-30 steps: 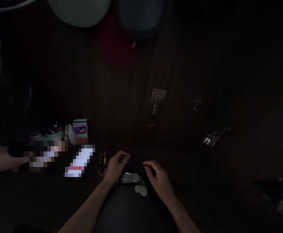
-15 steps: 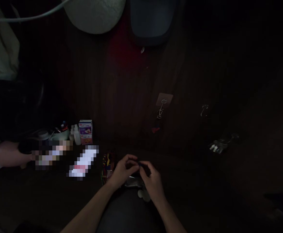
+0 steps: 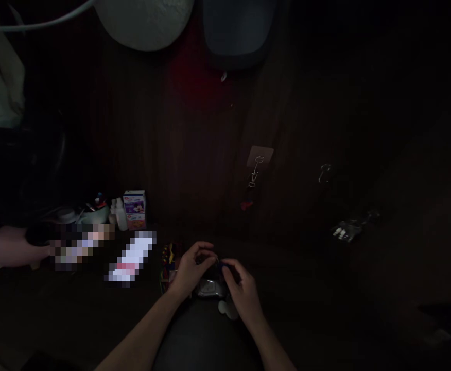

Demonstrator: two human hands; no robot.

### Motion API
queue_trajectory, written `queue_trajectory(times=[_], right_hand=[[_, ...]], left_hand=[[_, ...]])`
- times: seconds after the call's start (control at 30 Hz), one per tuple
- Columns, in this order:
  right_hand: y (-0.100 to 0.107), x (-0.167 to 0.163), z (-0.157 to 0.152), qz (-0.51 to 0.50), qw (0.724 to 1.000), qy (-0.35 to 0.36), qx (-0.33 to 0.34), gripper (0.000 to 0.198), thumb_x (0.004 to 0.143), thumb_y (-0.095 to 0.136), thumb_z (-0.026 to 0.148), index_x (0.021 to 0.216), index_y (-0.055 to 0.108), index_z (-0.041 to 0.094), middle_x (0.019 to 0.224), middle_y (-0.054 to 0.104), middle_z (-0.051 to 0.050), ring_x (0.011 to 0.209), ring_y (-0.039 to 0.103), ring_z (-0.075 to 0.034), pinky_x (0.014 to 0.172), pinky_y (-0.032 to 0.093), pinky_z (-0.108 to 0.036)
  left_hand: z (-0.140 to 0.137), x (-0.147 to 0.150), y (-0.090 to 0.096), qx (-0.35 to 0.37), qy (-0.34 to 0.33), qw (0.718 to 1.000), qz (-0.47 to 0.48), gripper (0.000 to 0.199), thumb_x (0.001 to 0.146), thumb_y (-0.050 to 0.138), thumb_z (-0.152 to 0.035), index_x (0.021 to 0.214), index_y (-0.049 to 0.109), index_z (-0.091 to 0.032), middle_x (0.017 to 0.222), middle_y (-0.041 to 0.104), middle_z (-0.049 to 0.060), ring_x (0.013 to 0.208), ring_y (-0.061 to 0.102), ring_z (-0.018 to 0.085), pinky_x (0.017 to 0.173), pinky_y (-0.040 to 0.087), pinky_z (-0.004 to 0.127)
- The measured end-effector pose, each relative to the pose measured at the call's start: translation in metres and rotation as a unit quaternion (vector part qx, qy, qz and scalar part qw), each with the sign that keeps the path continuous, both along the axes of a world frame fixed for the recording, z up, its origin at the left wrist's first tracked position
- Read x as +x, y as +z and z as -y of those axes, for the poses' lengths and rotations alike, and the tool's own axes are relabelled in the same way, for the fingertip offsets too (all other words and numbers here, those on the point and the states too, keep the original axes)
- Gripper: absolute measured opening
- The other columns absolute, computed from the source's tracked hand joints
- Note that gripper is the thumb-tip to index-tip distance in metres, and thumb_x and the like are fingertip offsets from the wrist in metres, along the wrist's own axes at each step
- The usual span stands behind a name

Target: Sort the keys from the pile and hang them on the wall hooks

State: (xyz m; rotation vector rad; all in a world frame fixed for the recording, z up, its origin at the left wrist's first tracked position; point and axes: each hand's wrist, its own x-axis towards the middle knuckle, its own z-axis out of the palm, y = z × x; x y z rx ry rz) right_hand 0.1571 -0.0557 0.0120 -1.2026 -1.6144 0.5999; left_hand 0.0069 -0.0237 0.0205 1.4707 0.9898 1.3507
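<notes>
your left hand (image 3: 189, 270) and right hand (image 3: 241, 288) have closed together since a second ago, fingertips pinched on a small dark item (image 3: 218, 264) just above the silver case (image 3: 209, 288); item unidentifiable.

Two hands are showing at centre, left hand (image 3: 189, 269) and right hand (image 3: 241, 289), plus one other person's hand (image 3: 7, 246) at far left. One metal case (image 3: 209, 288) is lying between them, with two pale discs (image 3: 227, 308) partly hidden. One box (image 3: 135, 209) and two small bottles (image 3: 119, 215) are standing behind. Two hooks (image 3: 257, 167) are hanging on the wall; two blurred patches (image 3: 131, 257) are lying left.
</notes>
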Motion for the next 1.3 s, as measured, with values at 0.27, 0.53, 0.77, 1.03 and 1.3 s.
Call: queue_trajectory(times=[0.27,0.53,0.77,1.03,1.3], right_hand=[[0.002,-0.005,-0.001,0.01,0.999,-0.008,0.051,0.02,0.085,0.049,0.037,0.083,0.063,0.023,0.082,0.064,-0.003,0.082,0.06,-0.018,0.075,0.046,-0.027],[0.007,-0.007,-0.001,0.011,0.998,-0.015,0.063,0.017,0.084,0.049,0.032,0.075,0.059,0.022,0.075,0.061,-0.001,0.074,0.058,-0.016,0.068,0.045,-0.025],[0.043,0.02,-0.02,-0.024,0.994,-0.082,0.069,0.021,0.082,0.05,0.038,0.076,0.061,0.02,0.073,0.063,-0.002,0.069,0.058,-0.017,0.064,0.045,-0.026],[0.116,0.049,-0.071,-0.137,0.97,-0.158,0.126,0.019,0.074,0.06,0.038,0.074,0.064,0.019,0.068,0.064,0.001,0.067,0.058,-0.015,0.063,0.045,-0.025],[0.171,0.041,-0.108,-0.21,0.958,-0.135,0.141,0.017,0.068,0.062,0.033,0.071,0.064,0.016,0.066,0.064,0.0,0.065,0.059,-0.014,0.055,0.044,-0.023]], left_hand=[[-0.003,0.002,-0.005,0.002,0.001,1.0,0.023,0.026,0.07,0.063,-0.024,0.094,0.056,-0.018,0.079,0.069,0.001,0.079,0.065,0.016,0.076,0.05,0.03],[0.002,0.004,-0.003,0.011,0.01,1.0,-0.007,0.024,0.073,0.061,-0.026,0.095,0.057,-0.018,0.081,0.069,0.002,0.08,0.065,0.016,0.076,0.05,0.029],[0.0,0.003,-0.008,0.021,0.064,0.998,-0.009,0.025,0.081,0.051,-0.037,0.097,0.055,-0.019,0.079,0.067,0.002,0.073,0.066,0.016,0.069,0.051,0.027],[0.001,0.005,-0.015,0.064,0.072,0.986,-0.137,0.02,0.084,0.047,-0.032,0.099,0.055,-0.022,0.074,0.066,-0.001,0.067,0.064,0.014,0.065,0.049,0.025],[0.003,0.004,-0.012,0.103,0.064,0.97,-0.209,0.02,0.084,0.047,-0.029,0.101,0.056,-0.024,0.08,0.067,0.001,0.075,0.064,0.017,0.068,0.047,0.026]])
